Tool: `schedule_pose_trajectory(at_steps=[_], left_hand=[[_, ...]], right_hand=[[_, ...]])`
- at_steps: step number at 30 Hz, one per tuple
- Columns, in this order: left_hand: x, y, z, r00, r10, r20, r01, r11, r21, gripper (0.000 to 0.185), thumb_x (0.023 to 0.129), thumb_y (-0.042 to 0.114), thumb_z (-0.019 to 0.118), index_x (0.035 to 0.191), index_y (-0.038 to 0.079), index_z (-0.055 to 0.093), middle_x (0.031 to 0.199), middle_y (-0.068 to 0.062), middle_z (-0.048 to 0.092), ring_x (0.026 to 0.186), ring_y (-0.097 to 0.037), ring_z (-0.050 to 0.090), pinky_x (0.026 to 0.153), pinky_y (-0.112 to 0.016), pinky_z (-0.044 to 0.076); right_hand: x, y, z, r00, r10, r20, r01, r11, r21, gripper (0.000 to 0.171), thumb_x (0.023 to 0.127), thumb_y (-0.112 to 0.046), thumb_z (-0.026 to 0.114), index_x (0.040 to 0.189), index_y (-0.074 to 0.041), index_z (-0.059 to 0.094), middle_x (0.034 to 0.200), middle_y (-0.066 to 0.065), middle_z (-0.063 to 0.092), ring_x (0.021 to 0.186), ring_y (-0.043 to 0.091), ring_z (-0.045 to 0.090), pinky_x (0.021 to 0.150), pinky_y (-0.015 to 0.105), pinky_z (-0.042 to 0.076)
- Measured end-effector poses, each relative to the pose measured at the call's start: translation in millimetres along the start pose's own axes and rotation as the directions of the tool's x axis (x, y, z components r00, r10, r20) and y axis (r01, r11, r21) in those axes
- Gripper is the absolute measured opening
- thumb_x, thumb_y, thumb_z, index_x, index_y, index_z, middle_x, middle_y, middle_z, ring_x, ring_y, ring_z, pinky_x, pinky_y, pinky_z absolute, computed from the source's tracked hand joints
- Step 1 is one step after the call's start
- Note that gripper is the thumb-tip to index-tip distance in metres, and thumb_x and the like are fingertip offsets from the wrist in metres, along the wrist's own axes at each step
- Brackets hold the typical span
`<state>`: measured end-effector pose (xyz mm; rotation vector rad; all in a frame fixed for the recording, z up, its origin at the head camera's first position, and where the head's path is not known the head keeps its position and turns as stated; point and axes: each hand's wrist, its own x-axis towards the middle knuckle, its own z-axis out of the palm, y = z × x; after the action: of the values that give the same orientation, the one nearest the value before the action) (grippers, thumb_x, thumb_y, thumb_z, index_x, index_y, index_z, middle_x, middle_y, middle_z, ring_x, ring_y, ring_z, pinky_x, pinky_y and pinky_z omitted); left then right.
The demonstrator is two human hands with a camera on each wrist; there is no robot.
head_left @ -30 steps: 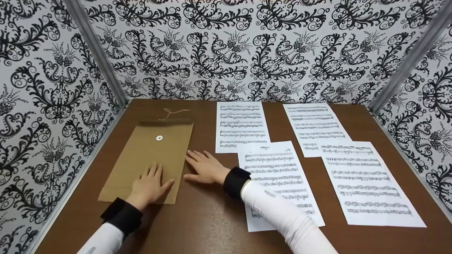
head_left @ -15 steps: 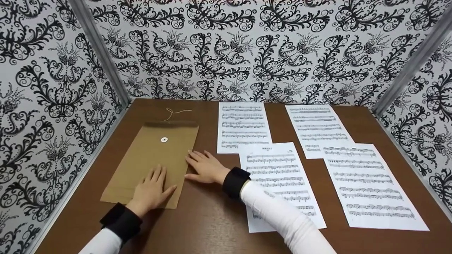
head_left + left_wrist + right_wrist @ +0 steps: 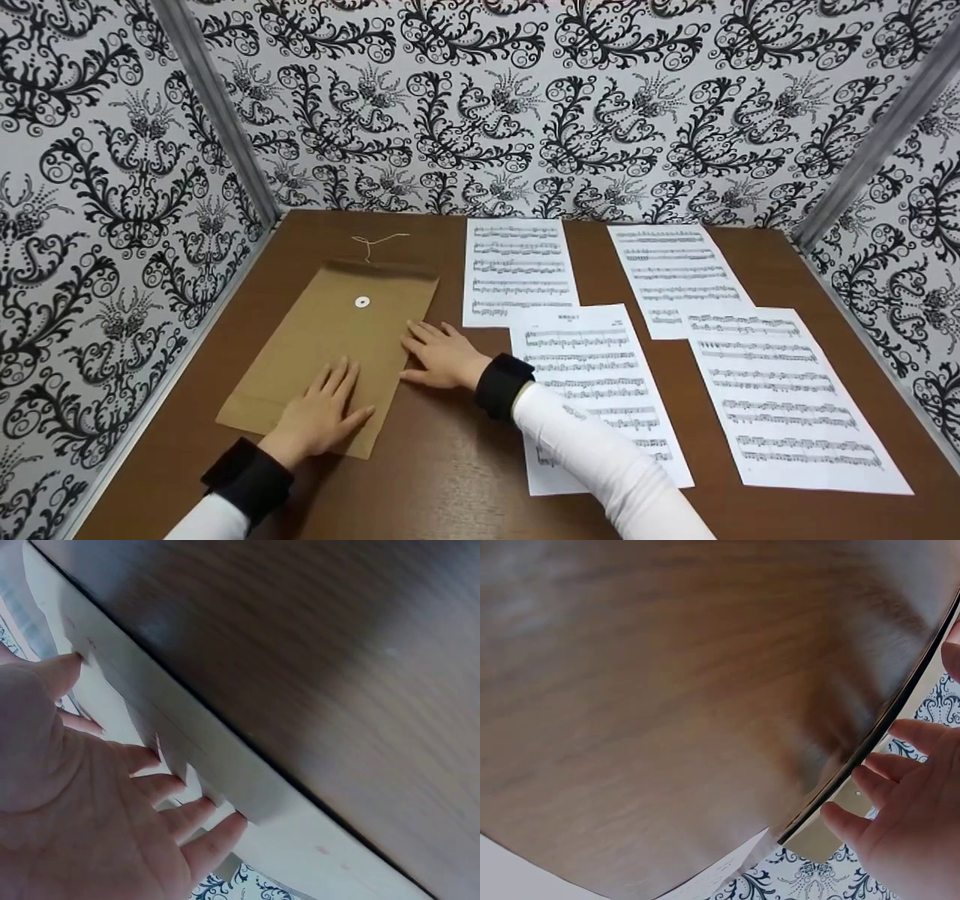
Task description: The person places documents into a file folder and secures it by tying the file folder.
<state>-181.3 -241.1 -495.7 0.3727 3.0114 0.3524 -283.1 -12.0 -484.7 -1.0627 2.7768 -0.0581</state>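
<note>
While it lies flat on the left side of the tabletop (image 3: 442, 469), the envelope (image 3: 322, 330) points its long axis away from the person, with the far end leaning to the right. Its narrow far end carries a dark fold, from which a thin, pale string (image 3: 369, 241) runs on over the wood in a loose curl. Just short of that fold sits a small, round white disc (image 3: 362, 302).

The left hand (image 3: 319, 416) rests palm down on the near part of the envelope, fingers extended and thumb spread to the right, gripping nothing. The right hand (image 3: 442, 358) lies at the right long edge, fingers extended, their tips at that edge; it grips nothing either.

The envelope is matte brown paper, a long rectangle, faintly creased toward the near end. Beneath it, the tabletop is brown, grained and slightly glossy. To the right lie four white, rectangular sheets printed with rows of music: the near left sheet (image 3: 577, 352) overlaps the far left sheet (image 3: 517, 262), and the near right sheet (image 3: 784, 401) overlaps the far right sheet (image 3: 675, 262). A white sleeve (image 3: 615, 465) and a black band (image 3: 505, 386) cross the near left sheet. Black scrollwork covers the white walls (image 3: 525, 112).
</note>
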Motion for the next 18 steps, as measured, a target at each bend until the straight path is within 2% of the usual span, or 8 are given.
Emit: schedule_pose_trajectory(at_steps=[4,6,12,18], left_hand=[[-0.1,-6.6,5.2,1.000,0.026,-0.005,-0.026,1.000,-0.001,0.081,0.101,0.055,0.053,0.158,0.000,0.033,0.166,-0.025,0.031,0.152,-0.050,0.031,0.109,-0.068,0.043],[-0.7,-6.5,2.6,0.999,0.035,0.000,-0.035,0.999,-0.011,0.081,0.101,0.053,0.055,0.157,-0.001,0.035,0.165,-0.027,0.032,0.151,-0.051,0.032,0.108,-0.069,0.044],[-1.4,-2.4,-10.2,0.999,0.025,0.035,-0.022,0.997,-0.067,0.081,0.098,0.049,0.061,0.156,-0.002,0.037,0.164,-0.027,0.033,0.152,-0.051,0.029,0.113,-0.068,0.039],[0.4,-4.0,-14.5,0.999,0.007,0.045,-0.004,0.998,-0.063,0.080,0.098,0.048,0.062,0.156,-0.002,0.036,0.164,-0.028,0.032,0.152,-0.053,0.029,0.114,-0.069,0.037]], right_hand=[[-1.1,-0.7,0.0,1.000,0.006,0.020,-0.005,1.000,-0.009,0.070,0.104,-0.060,0.042,0.162,-0.021,0.033,0.173,0.003,0.023,0.161,0.019,0.023,0.131,0.048,0.021],[-2.1,-1.7,-1.1,0.999,0.010,0.031,-0.009,1.000,-0.010,0.070,0.104,-0.061,0.041,0.162,-0.022,0.033,0.173,0.003,0.024,0.161,0.019,0.024,0.131,0.048,0.021],[-5.5,-4.6,-4.1,0.998,0.020,0.052,-0.019,1.000,-0.018,0.069,0.105,-0.060,0.038,0.162,-0.023,0.031,0.173,0.004,0.024,0.160,0.019,0.025,0.132,0.047,0.021],[-8.8,-7.3,-4.6,0.998,0.016,0.061,-0.013,0.999,-0.046,0.064,0.107,-0.056,0.038,0.162,-0.023,0.032,0.172,0.003,0.025,0.159,0.020,0.028,0.131,0.047,0.022]])
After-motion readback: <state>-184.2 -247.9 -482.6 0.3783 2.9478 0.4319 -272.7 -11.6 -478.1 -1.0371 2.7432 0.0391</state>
